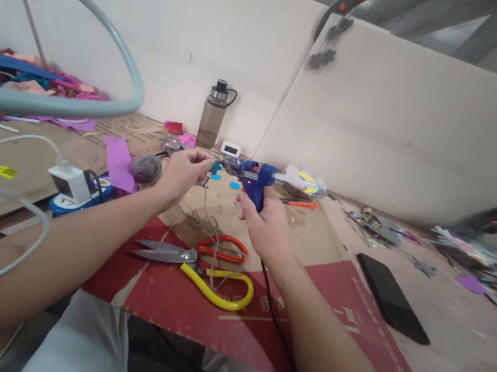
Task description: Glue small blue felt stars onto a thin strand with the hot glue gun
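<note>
My right hand [266, 221] is wrapped round the handle of a blue hot glue gun [256, 181], its nozzle pointing left and a clear glue stick in its back. Close to the nozzle, my left hand [188, 173] pinches a small blue felt piece [215, 168] between thumb and fingers. Another blue flower-shaped piece [234, 185] lies on the cardboard [316, 235] below the gun. Thin grey yarn [208, 214] hangs down from near my left fingertips to the scissors [216, 292], which have one red and one yellow handle. A grey yarn ball [146, 167] sits beside my left wrist.
Behind stand a bottle [212, 116] and a small digital clock [230, 149]. A phone [392, 298] lies at the right. A power strip [79, 199] with a white plug is on the left, near looping pale cables [130, 64]. Felt scraps [23, 75] pile at far left.
</note>
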The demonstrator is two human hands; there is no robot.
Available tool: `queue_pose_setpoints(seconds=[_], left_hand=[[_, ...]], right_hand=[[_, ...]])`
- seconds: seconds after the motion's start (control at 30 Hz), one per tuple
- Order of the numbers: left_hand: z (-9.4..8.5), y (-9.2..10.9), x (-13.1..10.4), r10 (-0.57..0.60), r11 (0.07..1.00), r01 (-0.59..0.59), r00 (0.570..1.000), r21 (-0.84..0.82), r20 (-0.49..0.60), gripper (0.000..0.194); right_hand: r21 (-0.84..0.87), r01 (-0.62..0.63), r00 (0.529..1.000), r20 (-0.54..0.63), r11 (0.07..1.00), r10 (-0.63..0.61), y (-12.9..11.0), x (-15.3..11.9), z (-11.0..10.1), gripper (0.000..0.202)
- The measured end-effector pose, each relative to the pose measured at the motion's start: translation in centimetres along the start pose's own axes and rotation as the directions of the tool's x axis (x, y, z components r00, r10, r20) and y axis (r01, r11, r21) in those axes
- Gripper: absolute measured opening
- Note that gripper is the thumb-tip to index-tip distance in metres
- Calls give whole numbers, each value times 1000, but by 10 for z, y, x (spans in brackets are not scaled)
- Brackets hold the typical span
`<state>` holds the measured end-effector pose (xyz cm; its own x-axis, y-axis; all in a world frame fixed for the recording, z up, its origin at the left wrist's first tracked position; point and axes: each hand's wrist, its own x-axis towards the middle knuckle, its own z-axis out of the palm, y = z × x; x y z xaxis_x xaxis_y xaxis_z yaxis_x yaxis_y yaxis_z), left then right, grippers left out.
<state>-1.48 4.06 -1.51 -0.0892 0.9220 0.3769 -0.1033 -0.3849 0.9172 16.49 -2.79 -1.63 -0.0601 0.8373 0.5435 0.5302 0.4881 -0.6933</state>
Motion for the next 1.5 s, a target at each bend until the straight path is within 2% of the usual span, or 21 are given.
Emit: queue_pose_setpoints(seconds=[0.37, 1.17, 1.4, 1.5], left_hand=[[-1, -2, 0, 11, 1000, -10, 999, -13, 30, 14], [1, 3, -2, 4, 1000, -4, 1000, -11, 25, 15], [1, 4, -2, -5, 999, 7, 999, -38, 37, 15], [1, 3, -2, -31, 997, 34, 999, -68, 33, 15]], right_hand=[[-27, 13, 1000, 0, 1000, -13, -1, -1, 0, 29], [-22, 10, 1000, -11, 1000, -10, -6, -1, -3, 28], [-24, -31, 998, -51, 999, 30, -3, 0, -4, 26], [38, -101, 992, -76, 994, 103, 3, 4, -6, 24]])
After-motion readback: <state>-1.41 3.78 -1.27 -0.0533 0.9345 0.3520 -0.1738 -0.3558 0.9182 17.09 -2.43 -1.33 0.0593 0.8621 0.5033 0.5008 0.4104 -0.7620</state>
